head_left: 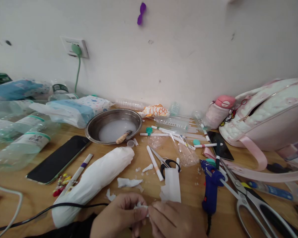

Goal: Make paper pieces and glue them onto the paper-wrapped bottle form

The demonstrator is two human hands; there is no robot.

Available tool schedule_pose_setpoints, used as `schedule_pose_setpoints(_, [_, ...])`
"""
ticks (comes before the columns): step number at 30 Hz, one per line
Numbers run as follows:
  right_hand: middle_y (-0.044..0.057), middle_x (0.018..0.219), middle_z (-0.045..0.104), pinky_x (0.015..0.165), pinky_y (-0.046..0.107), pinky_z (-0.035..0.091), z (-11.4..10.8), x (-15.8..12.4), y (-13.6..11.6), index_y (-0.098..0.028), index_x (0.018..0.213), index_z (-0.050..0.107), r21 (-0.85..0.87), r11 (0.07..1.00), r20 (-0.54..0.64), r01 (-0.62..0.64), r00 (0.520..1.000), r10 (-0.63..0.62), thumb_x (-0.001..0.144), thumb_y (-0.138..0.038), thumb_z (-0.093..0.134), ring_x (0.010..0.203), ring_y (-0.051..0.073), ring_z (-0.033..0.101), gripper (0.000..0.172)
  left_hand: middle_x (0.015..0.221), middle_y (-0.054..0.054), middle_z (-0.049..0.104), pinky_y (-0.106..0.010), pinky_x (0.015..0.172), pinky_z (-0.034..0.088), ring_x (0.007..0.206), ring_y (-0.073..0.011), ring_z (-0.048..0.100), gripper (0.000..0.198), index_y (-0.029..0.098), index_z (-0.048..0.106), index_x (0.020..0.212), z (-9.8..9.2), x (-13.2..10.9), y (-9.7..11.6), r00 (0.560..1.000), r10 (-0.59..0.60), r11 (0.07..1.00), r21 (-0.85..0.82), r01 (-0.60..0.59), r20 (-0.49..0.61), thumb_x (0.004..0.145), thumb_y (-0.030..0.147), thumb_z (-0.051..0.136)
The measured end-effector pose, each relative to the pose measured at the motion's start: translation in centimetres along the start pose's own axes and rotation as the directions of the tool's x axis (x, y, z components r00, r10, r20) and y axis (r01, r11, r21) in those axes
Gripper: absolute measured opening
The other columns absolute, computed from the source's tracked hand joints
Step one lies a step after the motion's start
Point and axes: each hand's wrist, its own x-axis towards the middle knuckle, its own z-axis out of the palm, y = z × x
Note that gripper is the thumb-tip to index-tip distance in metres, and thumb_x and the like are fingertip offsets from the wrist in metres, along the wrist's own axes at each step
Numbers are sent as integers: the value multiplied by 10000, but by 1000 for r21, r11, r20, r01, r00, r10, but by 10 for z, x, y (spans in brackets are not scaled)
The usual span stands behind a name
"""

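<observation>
Close together at the front edge, my left hand [121, 215] and my right hand [175, 218] pinch a small piece of white tissue [141, 205] between their fingertips. Part of that piece is hidden by the fingers. Beyond my right hand lies a larger torn white sheet [172, 185], and scraps of tissue [129, 182] are scattered past my left hand. A long white paper-wrapped form [96, 180] lies slantwise to the left, with a black cable across its near end. Black-handled scissors [167, 162] rest behind the sheet, beside a white marker [155, 163].
A metal bowl [113, 127] holds cloudy liquid and a wooden-handled brush [123, 137]. A blue glue gun [211, 185] and large scissors [248, 201] lie right. A phone [59, 158] and plastic bottles [31, 142] occupy the left; a backpack [275, 115] stands at the back right.
</observation>
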Motion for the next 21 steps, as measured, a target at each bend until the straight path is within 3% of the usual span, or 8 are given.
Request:
schedule_pose_setpoints(6, [28,643,668,396,252,365,-1,-4,3,-115,740,622,-141,979,38,149,989,-145,738,-42,461,453,134,538,176,435,71,499,-173,399,317,358,-50,418,434,139,502,557,1,2,-1,999,33,995,91,-32,-9,515,529,687])
schedule_pose_setpoints(8, [17,639,654,439,243,384,0,-7,0,-145,738,613,-8,1000,60,-10,998,10,722,-64,465,498,137,552,170,448,74,485,-180,420,322,378,-56,414,421,144,495,575,3,-1,2,999,41,988,152,-36,-26,537,527,666])
schedule_pose_setpoints(9, [9,637,645,447,228,384,2,-8,-2,-161,742,610,94,981,101,-170,982,161,712,-89,478,501,128,548,153,455,74,481,-183,428,322,387,-62,417,407,146,495,586,4,-3,4,999,44,981,191,-37,-31,548,517,656])
schedule_pose_setpoints(10, [1,630,634,443,210,378,3,-8,-4,-172,739,610,193,910,175,-367,926,336,700,-120,497,491,115,537,130,459,74,474,-187,434,322,398,-69,422,380,147,499,599,5,-4,5,998,51,972,233,-40,-39,564,496,644])
schedule_pose_setpoints(12, [-8,582,608,415,180,342,5,-7,-8,-171,693,622,299,639,373,-709,703,606,669,-171,533,449,89,498,92,463,70,461,-194,439,323,420,-87,433,299,148,508,612,7,-6,6,996,69,941,336,-47,-53,596,425,619])
schedule_pose_setpoints(14, [-10,512,569,399,174,305,7,-5,-10,-149,625,632,320,413,519,-853,522,677,645,-202,536,418,78,452,111,465,65,447,-197,439,315,440,-94,424,229,147,513,586,7,-7,7,990,99,902,430,-48,-97,587,351,616])
schedule_pose_setpoints(17, [-5,471,515,413,184,284,11,-5,-13,-128,557,593,376,267,555,-887,446,702,639,-240,512,428,81,411,160,447,75,436,-189,422,298,420,-77,382,239,149,509,563,6,-5,7,988,86,916,399,-27,-131,548,342,650])
schedule_pose_setpoints(21, [-5,473,476,421,200,281,24,-12,-21,-147,556,521,477,145,487,-867,397,778,693,-348,470,428,87,380,248,461,65,508,-178,427,341,407,-69,427,366,145,529,601,4,-1,7,997,77,988,135,-73,-23,515,458,698])
